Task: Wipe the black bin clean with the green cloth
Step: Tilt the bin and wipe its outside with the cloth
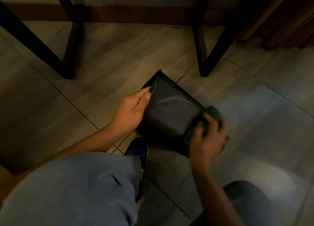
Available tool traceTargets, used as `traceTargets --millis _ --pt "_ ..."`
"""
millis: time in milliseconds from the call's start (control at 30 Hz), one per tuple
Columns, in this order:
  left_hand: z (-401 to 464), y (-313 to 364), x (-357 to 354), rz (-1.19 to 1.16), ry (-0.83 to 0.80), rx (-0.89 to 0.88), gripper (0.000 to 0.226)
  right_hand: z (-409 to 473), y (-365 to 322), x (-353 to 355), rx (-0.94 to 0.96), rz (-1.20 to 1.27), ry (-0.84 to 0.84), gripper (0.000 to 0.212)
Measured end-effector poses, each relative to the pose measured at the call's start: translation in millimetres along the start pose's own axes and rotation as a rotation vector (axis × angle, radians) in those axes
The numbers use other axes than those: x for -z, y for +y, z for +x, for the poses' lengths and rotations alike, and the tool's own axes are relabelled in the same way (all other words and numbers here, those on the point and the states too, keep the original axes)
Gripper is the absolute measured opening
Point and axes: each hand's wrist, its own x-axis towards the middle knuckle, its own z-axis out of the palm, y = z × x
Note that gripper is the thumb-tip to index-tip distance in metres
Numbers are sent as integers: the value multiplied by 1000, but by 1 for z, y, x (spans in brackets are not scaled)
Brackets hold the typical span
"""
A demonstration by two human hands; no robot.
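You are looking down at a grey tiled floor [254, 106] with thin grout lines crossing it. Black metal furniture legs [68, 55] are standing on it ahead, a brown skirting strip [136, 13] behind. Your blue-jeaned knee [76, 188] and dark blue shoe [137, 149] are showing below.

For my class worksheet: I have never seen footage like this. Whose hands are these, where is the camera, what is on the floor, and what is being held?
There is one picture, from a camera worn on a person's head, looking down at their own hands and knees. No machine is involved. A black bin lies tipped on the tiled floor. The left hand holds the bin by its rim. The right hand grips a green cloth against the bin's right side. A dark shoe sits below the bin; black furniture legs stand behind.
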Motion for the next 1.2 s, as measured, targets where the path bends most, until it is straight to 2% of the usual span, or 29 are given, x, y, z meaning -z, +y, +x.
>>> traceTargets --millis 100,167,233,333,400,467,567,633,700,800,867,933,1033,1133,1200 --pt "-2 -1 -4 -21 -108 -24 30 -46 -65 -30 368 70 -106 30" --pt "-9 -8 -1 -31 -112 -28 28 -42 -90 -45 497 95 -107 22" --pt "-16 -13 4 -57 -62 -5 29 -12 -83 -50 478 48 -121 22" --pt "-20 -17 3 -106 -7 47 30 38 -33 -27 181 -57 -62 26" --pt "-20 -19 3 -119 -19 60 29 31 -15 -9 35 -60 -23 26" --pt "-16 -20 -1 -106 -47 55 31 -7 -29 -10 90 -44 -34 28" --pt "-15 -21 -6 -108 -46 70 30 -48 -66 -39 437 -7 -151 26" --pt "-16 -19 -5 -133 0 77 30 -30 -78 -53 541 15 -173 27" --pt "-15 -17 -2 -157 31 74 31 4 -68 -50 464 0 -176 32" --pt "-18 -9 -2 -133 11 57 31 50 -22 -22 140 -48 -77 40" --pt "-18 -7 -4 -149 -18 57 29 39 1 4 28 -44 4 36" --pt "-14 -5 -6 -173 -24 56 29 -3 -8 7 86 -28 -2 33" --pt "-12 -12 -11 -206 -37 80 29 -50 -56 -27 363 3 -146 32" --pt "-16 -14 -7 -194 -4 84 32 -37 -83 -50 501 52 -179 28" --pt "-16 -14 -4 -199 30 91 35 -9 -70 -47 472 -27 -163 31"
